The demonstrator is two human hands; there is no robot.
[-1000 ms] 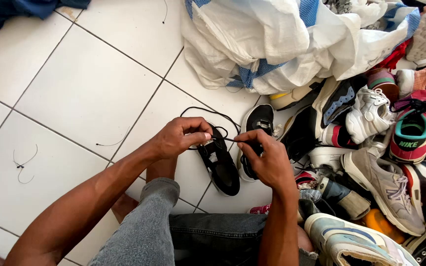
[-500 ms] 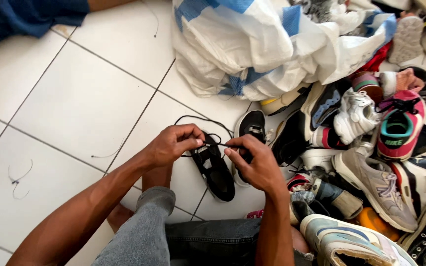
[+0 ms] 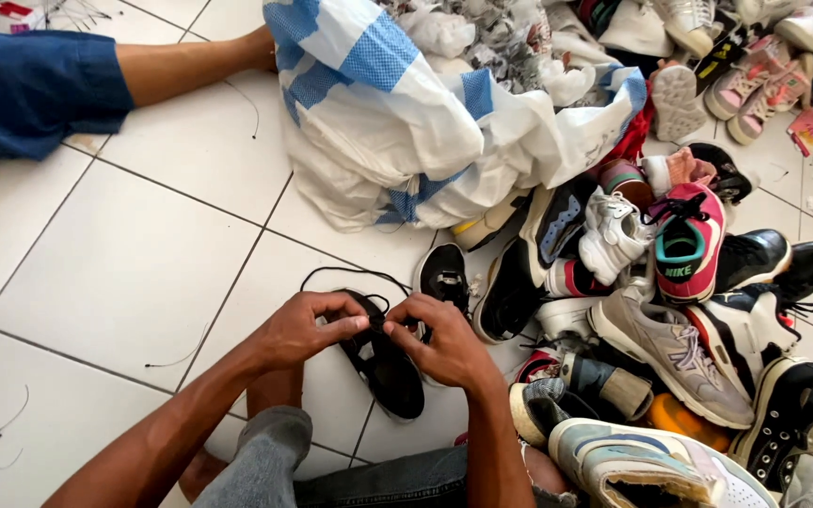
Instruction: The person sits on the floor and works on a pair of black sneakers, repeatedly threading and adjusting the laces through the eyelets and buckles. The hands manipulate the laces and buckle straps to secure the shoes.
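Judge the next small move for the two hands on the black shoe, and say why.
Probably draw the black lace through and snug it. Both hands meet over the black shoe on the tile floor: the left hand and right hand pinch at one spot near its top, and a loose loop of lace lies slack behind them. Which eyelet they work at is hidden.

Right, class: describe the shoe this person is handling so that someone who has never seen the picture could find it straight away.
Start at the big heap of shoes on the white tiled floor, then look to its left edge. There the left hand and the right hand meet over a small black shoe. Unlike the piled shoes, it lies alone on bare tile, with a thin black lace looping out behind it.
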